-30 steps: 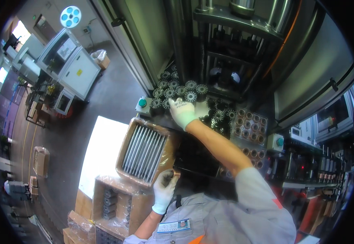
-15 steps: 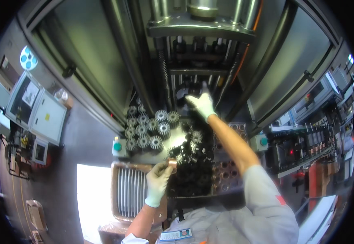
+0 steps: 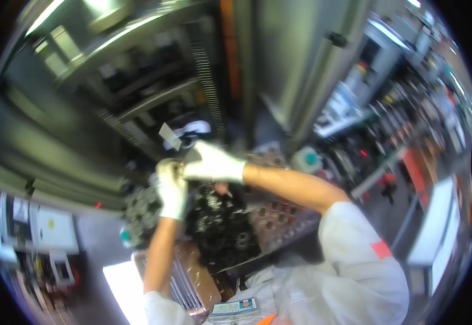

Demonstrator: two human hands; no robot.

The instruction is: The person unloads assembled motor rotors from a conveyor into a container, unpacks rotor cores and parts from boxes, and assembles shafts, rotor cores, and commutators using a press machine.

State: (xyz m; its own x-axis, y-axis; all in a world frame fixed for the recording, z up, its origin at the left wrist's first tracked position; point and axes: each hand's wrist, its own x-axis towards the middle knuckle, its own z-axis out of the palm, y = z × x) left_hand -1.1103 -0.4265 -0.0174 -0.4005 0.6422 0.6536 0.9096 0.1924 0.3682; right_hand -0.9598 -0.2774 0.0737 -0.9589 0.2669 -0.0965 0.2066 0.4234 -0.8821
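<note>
Print on the chest badge (image 3: 235, 307) was too blurred to read. A small part (image 3: 181, 170) sat between the left hand (image 3: 171, 186), pointing up, and the right hand (image 3: 213, 164), reaching leftward, before the press (image 3: 159, 100) — blur hid its long axis — and how far either grip was closed I couldn't tell.

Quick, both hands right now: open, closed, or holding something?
Left hand: looks curled; too blurred to tell whether it holds anything.
Right hand: partly spread; whether it grips anything cannot be told.
</note>
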